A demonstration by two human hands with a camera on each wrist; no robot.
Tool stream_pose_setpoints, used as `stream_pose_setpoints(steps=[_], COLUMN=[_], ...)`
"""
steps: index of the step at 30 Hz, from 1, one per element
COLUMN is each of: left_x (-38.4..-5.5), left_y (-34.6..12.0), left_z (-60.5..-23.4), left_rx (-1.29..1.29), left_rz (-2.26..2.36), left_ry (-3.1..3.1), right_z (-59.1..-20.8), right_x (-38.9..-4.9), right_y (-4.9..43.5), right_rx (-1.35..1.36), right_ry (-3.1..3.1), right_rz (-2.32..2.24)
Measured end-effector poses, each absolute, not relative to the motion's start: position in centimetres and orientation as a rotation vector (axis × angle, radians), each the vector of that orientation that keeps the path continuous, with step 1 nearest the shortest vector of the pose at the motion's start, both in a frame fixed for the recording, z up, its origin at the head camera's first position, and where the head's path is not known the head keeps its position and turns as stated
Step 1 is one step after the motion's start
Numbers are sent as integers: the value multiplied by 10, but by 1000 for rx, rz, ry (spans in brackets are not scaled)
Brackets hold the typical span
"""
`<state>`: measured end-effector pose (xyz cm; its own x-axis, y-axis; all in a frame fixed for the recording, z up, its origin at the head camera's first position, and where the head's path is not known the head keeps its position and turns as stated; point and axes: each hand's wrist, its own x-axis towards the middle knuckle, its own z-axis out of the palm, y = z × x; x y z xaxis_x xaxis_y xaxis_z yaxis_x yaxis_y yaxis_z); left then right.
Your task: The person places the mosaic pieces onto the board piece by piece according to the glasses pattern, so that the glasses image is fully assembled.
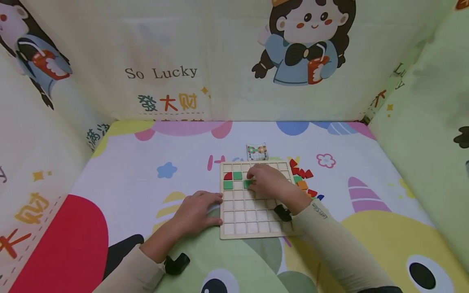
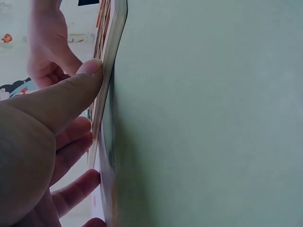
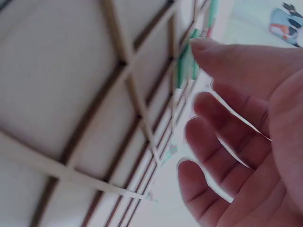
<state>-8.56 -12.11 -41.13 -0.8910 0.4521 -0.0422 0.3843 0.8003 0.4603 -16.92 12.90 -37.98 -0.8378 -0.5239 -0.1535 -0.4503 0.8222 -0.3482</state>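
Note:
A wooden grid board (image 1: 239,205) lies on the table, with square cells. Near its top left are a red tile (image 1: 228,176) with a rounded corner, a green square tile (image 1: 237,175) and another green tile (image 1: 228,185). My right hand (image 1: 269,181) is over the upper part of the board. Its thumb tip is right at a further green tile (image 3: 186,59) in a cell, and the other fingers are loosely bent. At the board's left edge, my left hand (image 1: 198,209) rests thumb and fingertips against the side, with its fingers spread apart in the left wrist view.
Loose red tiles (image 1: 301,173), an orange tile (image 1: 302,185) and a blue piece (image 1: 320,197) lie along the board's right side, partly behind the right forearm. A small pattern card (image 1: 257,151) sits just past the board's far edge. Printed cloth walls (image 1: 227,97) enclose the table.

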Motion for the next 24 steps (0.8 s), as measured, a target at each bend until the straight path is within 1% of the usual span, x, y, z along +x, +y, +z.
stream_pose_setpoints(steps=[6, 12, 15, 18, 24], left_x=[-86, -85, -85, -85, -85], left_y=[-122, -122, -121, -121, -122], left_z=[-413, -413, -413, -412, -411], left_rx=[673, 660, 669, 674, 663], left_rz=[677, 684, 685, 688, 698], left_ry=[2848, 2837, 2837, 2838, 2837], right_z=[-368, -361, -364, -371, -380], right_x=[-173, -180, -182, -183, -182], right_y=[164, 216, 241, 262, 277], right_rx=[-689, -516, -402, -351, -334], right_ry=[2802, 2837, 2835, 2828, 2800], right_rz=[-543, -519, -494, -471, -486])
